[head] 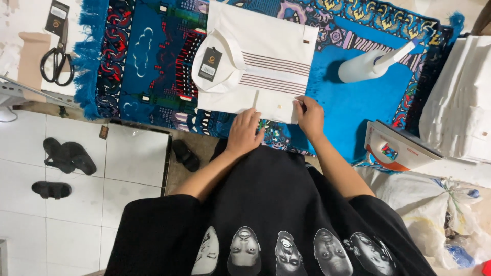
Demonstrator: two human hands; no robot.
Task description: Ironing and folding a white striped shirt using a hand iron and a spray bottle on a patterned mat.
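Observation:
A folded white shirt point(271, 51) with thin dark stripes down the front lies on a blue patterned rug point(358, 102). A black tag point(209, 64) hangs at its collar. My left hand point(244, 132) rests flat at the shirt's near edge, fingers together, touching the fabric. My right hand point(310, 116) pinches the near right corner of the shirt.
A white spray bottle point(373, 64) lies on the rug to the right. An iron point(396, 148) stands at the right edge beside a stack of folded white cloth point(460, 97). Black scissors point(58, 61) lie top left. Dark sandals point(66, 156) sit on the tiled floor.

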